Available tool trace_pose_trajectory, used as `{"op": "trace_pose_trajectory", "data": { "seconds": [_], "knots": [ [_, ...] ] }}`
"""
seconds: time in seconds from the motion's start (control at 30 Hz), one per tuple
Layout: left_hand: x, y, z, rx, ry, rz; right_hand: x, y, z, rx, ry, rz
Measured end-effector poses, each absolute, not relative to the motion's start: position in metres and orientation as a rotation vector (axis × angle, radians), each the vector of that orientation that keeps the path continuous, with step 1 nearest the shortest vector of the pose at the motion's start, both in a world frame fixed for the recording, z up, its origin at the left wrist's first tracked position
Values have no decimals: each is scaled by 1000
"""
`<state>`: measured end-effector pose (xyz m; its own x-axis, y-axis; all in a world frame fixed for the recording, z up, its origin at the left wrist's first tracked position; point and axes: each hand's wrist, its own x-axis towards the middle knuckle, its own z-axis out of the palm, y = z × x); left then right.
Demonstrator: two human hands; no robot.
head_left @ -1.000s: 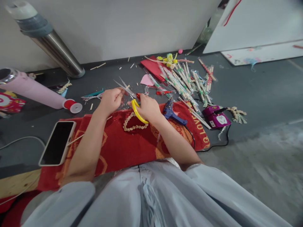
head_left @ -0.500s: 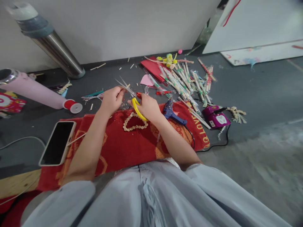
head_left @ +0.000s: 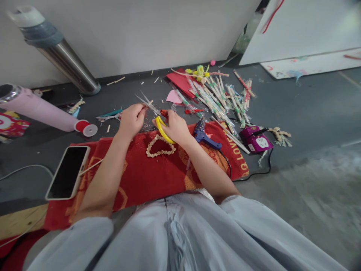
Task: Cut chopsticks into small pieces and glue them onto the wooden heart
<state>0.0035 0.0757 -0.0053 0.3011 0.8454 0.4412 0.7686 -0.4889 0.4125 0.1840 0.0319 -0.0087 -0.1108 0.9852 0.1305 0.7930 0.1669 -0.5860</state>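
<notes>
Parted scissors close to bare fingertips

The main hazard, as I judge it, is a nick. The scissors [head_left: 161,128] lean toward the far left, their 2 blades apart in a narrow V, and the left hand [head_left: 131,121] has its fingertips just beside the metal. A slip of the grip, or a squeeze with the fingers too far in, could catch skin. A snipped bit might also fly among the scraps on the dark tabletop [head_left: 126,88]. A wrist dropped too low could knock the heart-shaped loop [head_left: 160,153], which lies on the red towel [head_left: 158,177] at the near side of the hands. The blue glue gun [head_left: 199,133] sits just right of the right hand [head_left: 176,128]; an elbow snagging its cord [head_left: 229,165] could drag it, and if the tip is hot, that means a burn.

The right hand is curled around the yellow handles, gripping them; a red item shows by its fingers, too small to name. The left hand has its thumb and forefinger drawn close together. Whether they pinch anything, I cannot tell: the fingertips are partly hidden by the blades.
</notes>
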Motion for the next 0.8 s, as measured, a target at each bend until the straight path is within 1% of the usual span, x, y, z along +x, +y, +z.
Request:
{"op": "trace_pose_trajectory", "data": {
  "seconds": [0.4,0.63,0.8],
  "knots": [
    [-1,76,2,2460,1456,744,184,30,-10,-1640,-1983,438],
    [-2,76,1,2450,1466,730,182,27,-2,-1768,-2026,385],
    [-1,75,-1,2467,1467,737,182,26,4,-1849,-2077,415]
  ]
}}
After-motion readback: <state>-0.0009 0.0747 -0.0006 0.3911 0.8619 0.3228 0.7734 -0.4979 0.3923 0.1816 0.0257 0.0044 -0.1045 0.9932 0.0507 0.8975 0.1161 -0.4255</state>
